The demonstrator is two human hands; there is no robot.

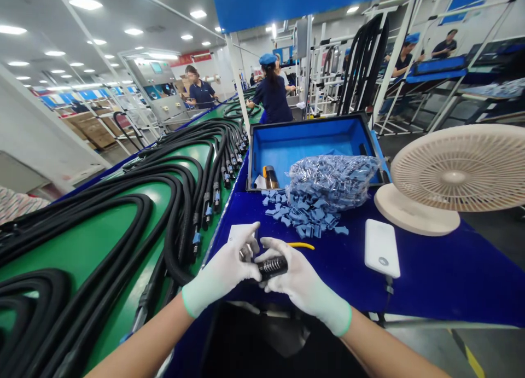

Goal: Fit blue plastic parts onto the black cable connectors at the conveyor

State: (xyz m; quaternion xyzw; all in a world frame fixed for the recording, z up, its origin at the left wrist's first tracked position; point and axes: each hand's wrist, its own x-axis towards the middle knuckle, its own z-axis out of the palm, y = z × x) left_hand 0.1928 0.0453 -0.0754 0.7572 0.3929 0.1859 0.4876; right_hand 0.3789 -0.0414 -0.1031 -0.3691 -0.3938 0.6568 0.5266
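A short black ribbed cylinder, perhaps a hose connector, lies across my right hand, whose thumb and fingers close round it. My left hand is beside its left end, the thumb tip at or against it. The left index finger stretches upward, apart from the thumb; the other left fingers are curled and partly hidden. Both hands wear white gloves with green cuffs. Just beyond them are a white box-like object and a yellow curved strip. Loose blue plastic clips lie further back on the blue table.
A clear bag of blue clips leans out of a blue bin. To the right stand a beige fan and a white power bank with a cable. Black hoses cover the green conveyor on the left. Co-workers work beyond.
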